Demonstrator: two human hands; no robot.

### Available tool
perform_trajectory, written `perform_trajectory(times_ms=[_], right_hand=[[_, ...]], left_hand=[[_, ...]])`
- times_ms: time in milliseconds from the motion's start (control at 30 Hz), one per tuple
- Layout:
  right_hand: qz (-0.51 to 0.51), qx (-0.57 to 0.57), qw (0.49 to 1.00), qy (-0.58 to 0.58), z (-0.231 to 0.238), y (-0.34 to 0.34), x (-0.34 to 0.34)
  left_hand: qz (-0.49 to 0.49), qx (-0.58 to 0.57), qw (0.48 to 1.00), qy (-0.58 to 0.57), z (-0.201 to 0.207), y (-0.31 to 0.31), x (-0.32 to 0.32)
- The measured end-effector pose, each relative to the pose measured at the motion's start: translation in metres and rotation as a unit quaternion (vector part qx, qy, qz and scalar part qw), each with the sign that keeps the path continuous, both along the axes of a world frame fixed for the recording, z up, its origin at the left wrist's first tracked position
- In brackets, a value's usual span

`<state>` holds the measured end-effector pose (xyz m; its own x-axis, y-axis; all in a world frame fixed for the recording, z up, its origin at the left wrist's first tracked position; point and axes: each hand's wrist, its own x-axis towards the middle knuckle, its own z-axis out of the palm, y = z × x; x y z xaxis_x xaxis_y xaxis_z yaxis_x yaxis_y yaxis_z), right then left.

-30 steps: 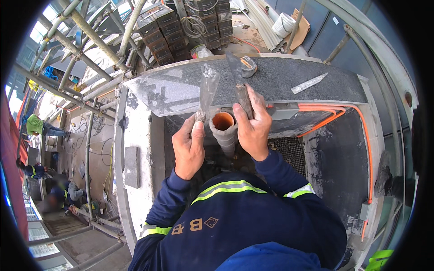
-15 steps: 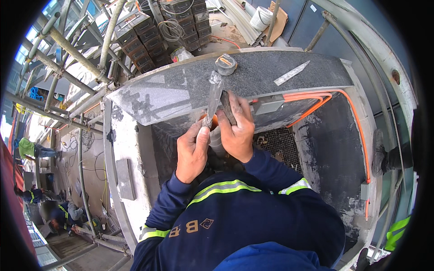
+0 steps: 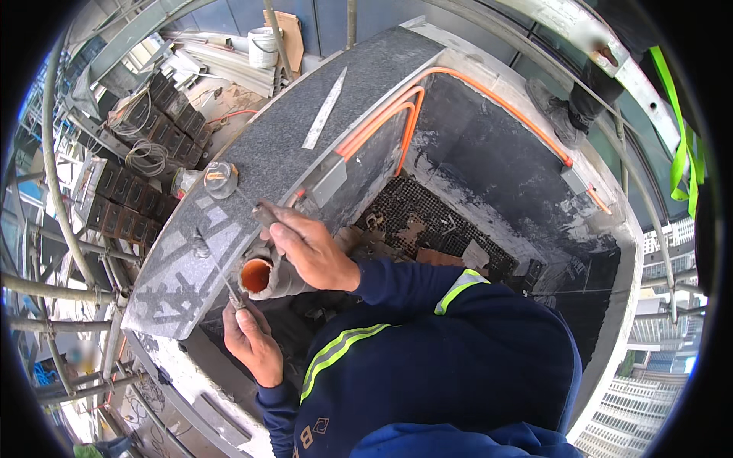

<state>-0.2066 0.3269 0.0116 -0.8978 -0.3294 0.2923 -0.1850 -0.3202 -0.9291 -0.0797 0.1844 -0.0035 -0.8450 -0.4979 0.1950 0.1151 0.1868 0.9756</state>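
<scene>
My left hand (image 3: 253, 347) is closed round the handle of a putty knife (image 3: 234, 296). Its thin blade points up over the granite ledge (image 3: 263, 145), with a lump of grey paste (image 3: 200, 245) at the tip. In my right hand (image 3: 309, 246) is a short, greyish, stick-like piece (image 3: 266, 216), pinched between thumb and fingers; its kind cannot be made out. Below that hand is the open end of a mortar-smeared pipe (image 3: 284, 280), orange inside. A round-cornered tape measure (image 3: 221, 181) lies on the ledge, and a pale pointed strip (image 3: 324, 108) farther along.
Orange conduits (image 3: 496, 103) run along the pit wall from a grey junction box (image 3: 330, 182). Black dimpled sheeting (image 3: 397, 217) and rubble cover part of the pit floor. Another person's boot (image 3: 561, 118) stands on the far-right edge. Scaffold poles (image 3: 57, 324) rise at left; a white bucket (image 3: 263, 47) stands beyond.
My view has turned to the right, so the ledge now runs diagonally. My hands have moved apart, and the putty knife has swung away from the piece in my right hand.
</scene>
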Motion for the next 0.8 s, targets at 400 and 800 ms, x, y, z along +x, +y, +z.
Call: perform_trajectory(times_ms=[400, 800], right_hand=[[-0.090, 0.048, 0.991, 0.086, -0.004, 0.031, 0.017], [-0.058, 0.089, 0.994, 0.036, -0.032, 0.036, 0.014]], left_hand=[[-0.088, 0.035, 0.995, -0.035, 0.007, 0.017, -0.026], [0.011, -0.076, 0.996, -0.034, 0.009, -0.014, -0.018]])
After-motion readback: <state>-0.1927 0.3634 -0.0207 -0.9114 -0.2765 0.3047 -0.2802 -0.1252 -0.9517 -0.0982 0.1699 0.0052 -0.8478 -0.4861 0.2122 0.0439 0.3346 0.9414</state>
